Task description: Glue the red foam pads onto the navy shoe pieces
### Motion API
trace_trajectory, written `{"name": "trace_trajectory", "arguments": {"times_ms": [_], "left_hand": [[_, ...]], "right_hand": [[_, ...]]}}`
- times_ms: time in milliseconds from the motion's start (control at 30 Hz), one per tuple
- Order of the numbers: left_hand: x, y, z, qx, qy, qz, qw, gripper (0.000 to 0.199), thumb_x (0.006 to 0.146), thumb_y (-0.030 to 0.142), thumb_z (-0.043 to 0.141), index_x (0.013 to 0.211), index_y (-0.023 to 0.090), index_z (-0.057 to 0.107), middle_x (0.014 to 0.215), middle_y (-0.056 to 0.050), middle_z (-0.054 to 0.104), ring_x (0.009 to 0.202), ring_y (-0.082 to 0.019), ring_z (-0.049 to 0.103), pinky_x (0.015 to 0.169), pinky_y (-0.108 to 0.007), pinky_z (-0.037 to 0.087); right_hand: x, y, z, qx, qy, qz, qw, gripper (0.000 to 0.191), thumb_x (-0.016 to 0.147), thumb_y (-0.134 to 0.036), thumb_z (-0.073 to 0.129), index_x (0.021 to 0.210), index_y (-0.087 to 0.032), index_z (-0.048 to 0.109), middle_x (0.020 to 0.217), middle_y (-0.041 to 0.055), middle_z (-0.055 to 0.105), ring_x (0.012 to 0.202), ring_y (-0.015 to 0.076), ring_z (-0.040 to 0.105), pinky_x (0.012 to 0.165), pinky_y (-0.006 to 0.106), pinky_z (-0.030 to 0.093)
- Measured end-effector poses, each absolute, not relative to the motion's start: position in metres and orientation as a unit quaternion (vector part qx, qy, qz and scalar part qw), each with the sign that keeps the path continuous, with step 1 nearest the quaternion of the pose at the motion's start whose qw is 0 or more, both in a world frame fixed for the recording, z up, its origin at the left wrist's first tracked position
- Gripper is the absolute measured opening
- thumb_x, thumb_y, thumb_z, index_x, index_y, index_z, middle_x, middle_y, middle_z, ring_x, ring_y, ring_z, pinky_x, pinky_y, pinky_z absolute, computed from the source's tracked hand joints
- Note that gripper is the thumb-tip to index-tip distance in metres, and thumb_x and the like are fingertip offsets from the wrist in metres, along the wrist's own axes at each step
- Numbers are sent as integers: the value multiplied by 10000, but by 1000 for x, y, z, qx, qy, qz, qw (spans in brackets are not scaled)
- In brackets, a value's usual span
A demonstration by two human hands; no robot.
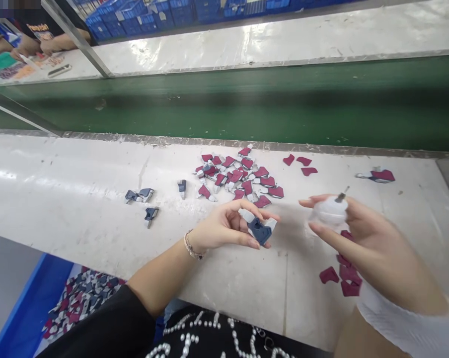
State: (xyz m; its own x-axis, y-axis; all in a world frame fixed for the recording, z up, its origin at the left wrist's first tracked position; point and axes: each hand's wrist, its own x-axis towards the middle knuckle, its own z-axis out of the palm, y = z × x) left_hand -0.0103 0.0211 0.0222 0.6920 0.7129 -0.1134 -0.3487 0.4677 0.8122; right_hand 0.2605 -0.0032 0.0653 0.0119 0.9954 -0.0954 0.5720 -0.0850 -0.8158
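Between the thumb and fingers of my left hand [234, 226] is a small dark blue and grey plastic part [261, 229], its hollow side facing up. My right hand [373, 238] grips a white squeeze bottle [327, 214] with a thin metal nozzle pointing up and away. A gap separates the bottle from the part. Behind my hands lies a heap of maroon-topped grey parts [235, 176]. Loose maroon pieces [349, 273] lie under and beside my right hand. Several blue and grey parts [138, 195] rest farther left.
A blue bin [27, 303] full of mixed parts stands at the lower left. Beyond the white table [79, 199] runs a green conveyor belt [247, 104]. Three maroon pieces [304, 161] and one assembled part [381, 175] lie at the right. Co-workers' hands [49, 45] show at the far left.
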Motion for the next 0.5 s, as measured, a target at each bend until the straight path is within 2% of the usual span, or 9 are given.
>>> {"name": "trace_trajectory", "arguments": {"times_ms": [67,100,233,367,433,500], "left_hand": [[-8,23,22,393,235,330,825,355,742,133,893,992,174,645,1249,-99,756,843,-176,809,757,-267,647],[-8,24,22,391,244,333,823,356,734,131,897,980,169,641,1224,-100,763,838,-169,805,765,-265,644],[-6,25,18,412,283,312,808,383,710,144,917,968,156,635,1232,-119,758,819,-134,784,763,-246,636],[-5,24,15,442,293,287,798,404,708,170,924,978,156,623,1320,-139,712,843,-121,776,784,-251,642],[-4,22,14,449,297,283,794,418,699,192,931,973,158,618,1346,-138,689,876,-132,776,808,-271,648],[-2,20,14,457,299,279,790,430,698,215,935,984,163,618,1281,-117,703,898,-145,775,829,-290,648]], "right_hand": [[251,7,53,-634,-632,371,247,397,899,-582,665,1144,-272,712,1176,59,760,1013,271,731,789,350,591],[246,11,46,-627,-637,385,231,402,906,-582,658,1147,-262,695,1192,62,753,1043,272,722,827,360,579],[235,20,26,-615,-652,400,193,487,865,-623,691,1151,-233,643,1202,85,742,971,257,723,819,381,579],[262,9,27,-648,-644,367,172,664,783,-650,747,1289,-237,629,1328,102,696,1137,293,684,921,411,564],[291,-1,29,-692,-621,333,158,642,787,-679,711,1215,-201,679,1245,128,723,1107,326,692,872,421,562],[320,-9,28,-725,-598,315,134,586,803,-692,676,1071,-173,732,1073,133,752,960,321,726,747,397,556]]}}
